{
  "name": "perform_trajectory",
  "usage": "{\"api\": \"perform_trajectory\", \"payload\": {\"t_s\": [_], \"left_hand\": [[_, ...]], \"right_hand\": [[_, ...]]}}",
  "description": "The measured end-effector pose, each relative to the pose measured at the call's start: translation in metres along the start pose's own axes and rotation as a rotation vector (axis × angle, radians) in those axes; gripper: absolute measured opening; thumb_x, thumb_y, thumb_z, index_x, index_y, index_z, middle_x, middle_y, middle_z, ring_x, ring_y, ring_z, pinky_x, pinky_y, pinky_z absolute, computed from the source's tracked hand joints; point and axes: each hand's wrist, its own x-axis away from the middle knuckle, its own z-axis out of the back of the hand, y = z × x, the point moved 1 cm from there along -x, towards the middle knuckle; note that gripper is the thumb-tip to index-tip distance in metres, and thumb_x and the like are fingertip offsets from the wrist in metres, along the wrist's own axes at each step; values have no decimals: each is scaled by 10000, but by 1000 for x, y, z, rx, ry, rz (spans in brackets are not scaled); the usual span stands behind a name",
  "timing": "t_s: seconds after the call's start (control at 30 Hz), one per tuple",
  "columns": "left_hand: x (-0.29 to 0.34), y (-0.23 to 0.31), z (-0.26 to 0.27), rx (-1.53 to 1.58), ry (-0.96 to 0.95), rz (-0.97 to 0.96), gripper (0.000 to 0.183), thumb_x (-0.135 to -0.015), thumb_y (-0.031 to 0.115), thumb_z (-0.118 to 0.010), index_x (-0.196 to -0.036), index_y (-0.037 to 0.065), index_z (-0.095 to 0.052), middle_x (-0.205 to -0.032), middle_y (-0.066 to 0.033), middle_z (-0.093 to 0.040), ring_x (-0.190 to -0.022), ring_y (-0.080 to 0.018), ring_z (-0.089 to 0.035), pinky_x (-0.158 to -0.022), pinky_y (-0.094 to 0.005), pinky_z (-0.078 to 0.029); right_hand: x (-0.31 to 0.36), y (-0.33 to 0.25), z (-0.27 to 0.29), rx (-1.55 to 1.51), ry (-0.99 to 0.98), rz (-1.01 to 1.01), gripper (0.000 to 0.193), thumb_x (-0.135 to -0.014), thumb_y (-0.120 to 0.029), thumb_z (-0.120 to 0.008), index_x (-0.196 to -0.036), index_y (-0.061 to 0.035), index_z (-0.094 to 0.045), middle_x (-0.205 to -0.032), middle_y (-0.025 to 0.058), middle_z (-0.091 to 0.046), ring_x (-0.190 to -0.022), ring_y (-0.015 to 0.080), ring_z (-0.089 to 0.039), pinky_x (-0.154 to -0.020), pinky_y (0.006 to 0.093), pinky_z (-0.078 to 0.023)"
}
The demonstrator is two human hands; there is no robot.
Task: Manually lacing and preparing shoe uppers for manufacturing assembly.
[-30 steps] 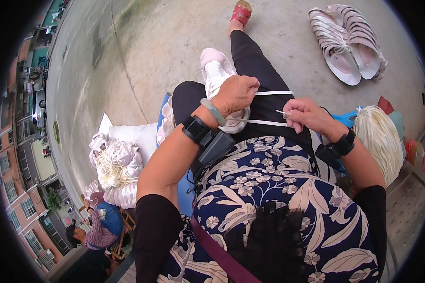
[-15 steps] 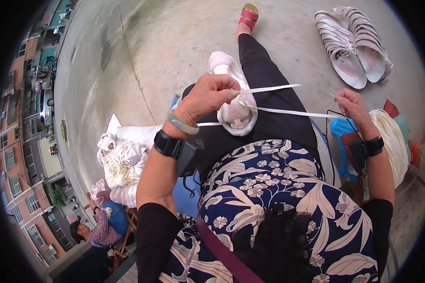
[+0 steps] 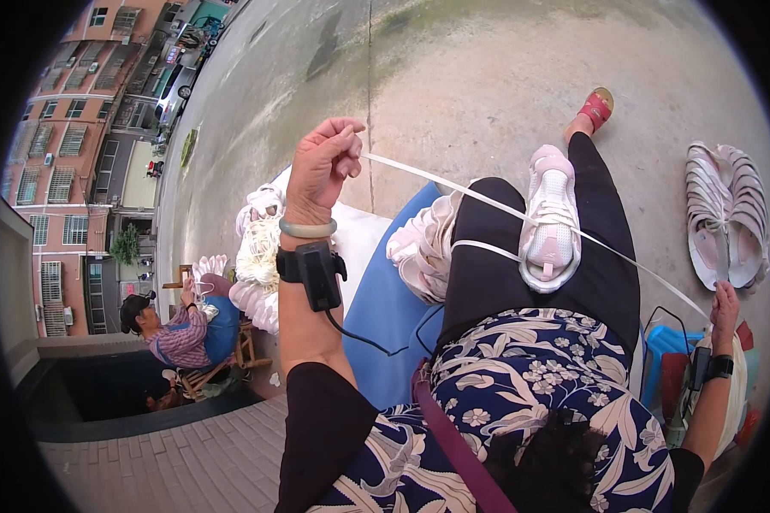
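2 taut lengths of white lace (image 3: 441, 187) run out from a pale pink and white shoe (image 3: 549, 205), which lies on the person's black trousers (image 3: 603, 205), its toe to the far side and its heel near. The hands are wide apart. The left hand (image 3: 322, 167), raised to the far left, pinches 1 length between thumb and fingers. The right hand (image 3: 725, 312), low at the right, seems closed on the other length, though it is small there near the rim. A third, slack stretch of lace curves from the shoe's left side onto the trousers.

A jade-like bangle (image 3: 308, 228) circles the left wrist, with a black strapped device (image 3: 320, 275) just beside it. Left of the lap, a stack of pale shoes (image 3: 423, 248) rests near a blue surface (image 3: 372, 321); farther left sits a heap of shoes and cream laces (image 3: 261, 244). Beyond the right hand, 2 rows of nested pale shoes (image 3: 727, 214) lie on the concrete floor (image 3: 479, 77). A blue plastic item (image 3: 663, 352) is near the right forearm. At the left, 1 co-worker (image 3: 180, 342) sits holding pale shoe parts.
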Motion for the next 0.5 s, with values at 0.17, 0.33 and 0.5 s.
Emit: {"api": "perform_trajectory", "payload": {"t_s": [0.17, 0.33, 0.5], "left_hand": [[18, 16, 52, 44, 139, -101, 142, -893, 97, -497, -990, 14, -558, -697, -30, -535, -465, -54, -378, -483, -215, -329], [27, 15, 56, 91, 150, -184, 141, -888, 87, -499, -1016, 34, -522, -695, -43, -531, -465, -56, -374, -490, -214, -328], [22, -49, 0, 175, -115, 33, 129, -866, 92, -550, -968, 21, -516, -680, -68, -572, -456, -63, -448, -471, -206, -405]], "right_hand": [[-36, 27, 32, 29, -63, 113, 97, -880, -153, -566, -947, -86, -588, -592, -78, -427, -457, -2, -341, -393, 153, -214], [-43, 28, 24, 121, -26, 142, 95, -878, -155, -566, -905, -69, -597, -576, -78, -422, -448, -2, -337, -391, 158, -218], [13, -44, -98, 225, -161, 0, 156, -878, -208, -516, -779, -93, -556, -570, -44, -452, -405, 27, -339, -351, 189, -225]]}}
